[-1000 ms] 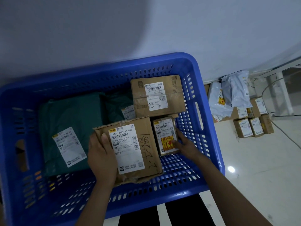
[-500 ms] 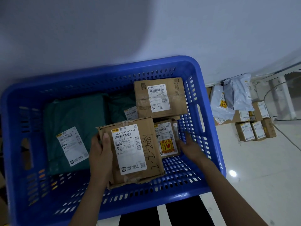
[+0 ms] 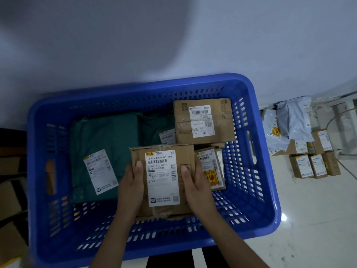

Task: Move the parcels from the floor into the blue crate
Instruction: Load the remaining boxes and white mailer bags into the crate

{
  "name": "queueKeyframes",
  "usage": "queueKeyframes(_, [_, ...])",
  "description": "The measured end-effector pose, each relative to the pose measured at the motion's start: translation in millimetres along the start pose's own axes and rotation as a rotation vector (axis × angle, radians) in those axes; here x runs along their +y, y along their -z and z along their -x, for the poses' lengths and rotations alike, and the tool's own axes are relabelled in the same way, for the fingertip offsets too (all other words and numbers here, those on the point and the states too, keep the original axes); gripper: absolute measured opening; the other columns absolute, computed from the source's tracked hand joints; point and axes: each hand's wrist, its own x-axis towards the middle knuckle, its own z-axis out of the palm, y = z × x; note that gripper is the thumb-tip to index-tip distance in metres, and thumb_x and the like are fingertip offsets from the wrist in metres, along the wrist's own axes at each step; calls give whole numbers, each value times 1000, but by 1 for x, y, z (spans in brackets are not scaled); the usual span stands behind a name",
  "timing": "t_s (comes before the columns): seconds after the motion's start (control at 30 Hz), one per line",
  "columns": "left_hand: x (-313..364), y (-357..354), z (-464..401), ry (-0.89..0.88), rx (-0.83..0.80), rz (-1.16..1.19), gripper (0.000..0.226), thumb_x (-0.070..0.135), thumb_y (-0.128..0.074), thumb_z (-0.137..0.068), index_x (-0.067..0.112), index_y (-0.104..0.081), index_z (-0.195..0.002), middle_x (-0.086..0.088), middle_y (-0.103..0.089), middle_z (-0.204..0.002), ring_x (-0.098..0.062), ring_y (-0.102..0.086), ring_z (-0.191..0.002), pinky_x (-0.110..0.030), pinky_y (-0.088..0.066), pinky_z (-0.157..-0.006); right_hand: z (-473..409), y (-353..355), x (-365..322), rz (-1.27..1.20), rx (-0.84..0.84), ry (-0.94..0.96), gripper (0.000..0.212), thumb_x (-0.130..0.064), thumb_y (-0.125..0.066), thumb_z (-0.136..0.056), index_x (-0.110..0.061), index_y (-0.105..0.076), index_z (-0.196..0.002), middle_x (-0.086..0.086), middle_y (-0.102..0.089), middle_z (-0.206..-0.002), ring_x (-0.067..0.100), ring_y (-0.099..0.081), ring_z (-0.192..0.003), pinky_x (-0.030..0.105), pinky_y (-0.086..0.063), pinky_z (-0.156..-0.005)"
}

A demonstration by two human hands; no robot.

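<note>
A blue slotted crate [image 3: 268, 190] fills the middle of the view. Inside it, I hold a worn cardboard parcel [image 3: 164, 207] with a white label between both hands. My left hand [image 3: 131, 188] grips its left edge with the thumb on top. My right hand [image 3: 197, 188] grips its right edge the same way. In the crate also lie a green bag parcel [image 3: 108, 136], a larger cardboard box [image 3: 222, 130] at the back right, and a small box with a yellow sticker [image 3: 212, 171] partly hidden by my right hand.
On the white floor to the right stand several small cardboard boxes [image 3: 314, 165] and grey plastic mailers [image 3: 289, 122] against the wall. Brown cartons [image 3: 9, 200] sit at the left edge. A metal frame and a cable [image 3: 343, 120] are at the far right.
My right hand left the small stickered box and took the right edge of the worn parcel. The parcel has turned straighter, now held by both hands.
</note>
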Motion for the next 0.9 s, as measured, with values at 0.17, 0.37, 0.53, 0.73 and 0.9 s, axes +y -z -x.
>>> queueKeyframes(0.17, [-9,-12,8,-56,71,17,35,42,-34,-99,25,-49,-126,13,-57,-100,4,-53,-88,-15,-38,-76,3,-4,15,81,91,28,54,-58,-42,-93,-35,-35,-142,-12,-59,-127,4,-57,-117,36,-53,-94])
queueKeyframes(0.37, [-15,-10,3,-42,38,23,41,45,-34,-97,22,-46,-129,5,-61,-110,-11,-58,-99,-26,-41,-88,1,-9,24,183,115,-11,69,-70,-34,-88,-35,-25,-147,-9,-52,-136,6,-52,-121,37,-51,-97])
queueKeyframes(0.53, [-5,-7,3,-39,6,-30,43,42,-32,-99,20,-42,-135,5,-54,-111,-12,-50,-99,-24,-35,-88,-3,-8,22,208,88,-43,71,-73,-31,-86,-37,-23,-147,-9,-55,-132,7,-55,-116,33,-53,-93])
queueKeyframes(0.73, [0,8,6,83,-97,-257,71,64,-24,-92,16,-38,-142,-13,-51,-140,-33,-50,-125,-41,-40,-104,1,4,-7,425,-15,-183,69,-61,-34,-94,-28,-15,-152,9,-34,-147,29,-43,-130,41,-43,-103])
queueKeyframes(0.9, [33,35,30,94,-62,-352,66,53,-36,-96,4,-36,-141,-19,-46,-142,-34,-48,-127,-40,-41,-102,24,35,-56,377,22,-204,77,-59,-42,-93,-21,-12,-154,11,-23,-157,30,-34,-139,40,-35,-107])
